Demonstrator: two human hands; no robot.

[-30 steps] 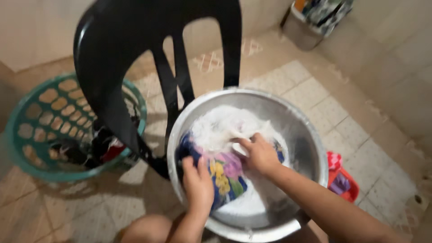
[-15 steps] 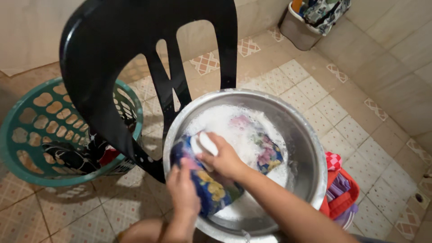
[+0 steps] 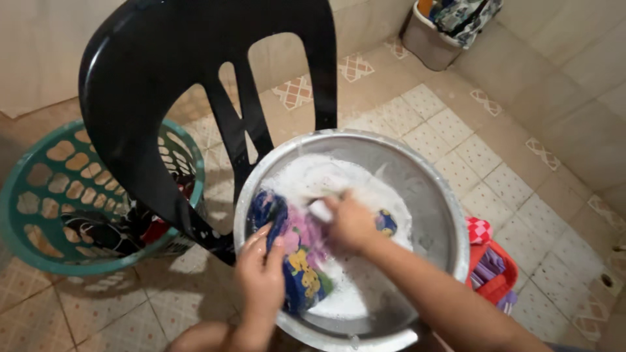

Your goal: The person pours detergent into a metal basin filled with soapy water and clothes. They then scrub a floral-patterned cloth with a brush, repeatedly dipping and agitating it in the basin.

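While suds fill the metal basin (image 3: 438,195) at centre frame, a garment gets scrubbed.
Left hand (image 3: 261,277) pinches the colourful garment (image 3: 297,257) taut; right hand (image 3: 352,221) is closed round a white soap bar (image 3: 319,210). Best to rub firmly against the pinned cloth.

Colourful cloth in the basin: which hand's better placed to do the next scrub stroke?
Right, probably. The right hand is closed on a white bar or brush atop the colourful cloth in the suds, while the left hand pins the cloth at the metal basin edge.
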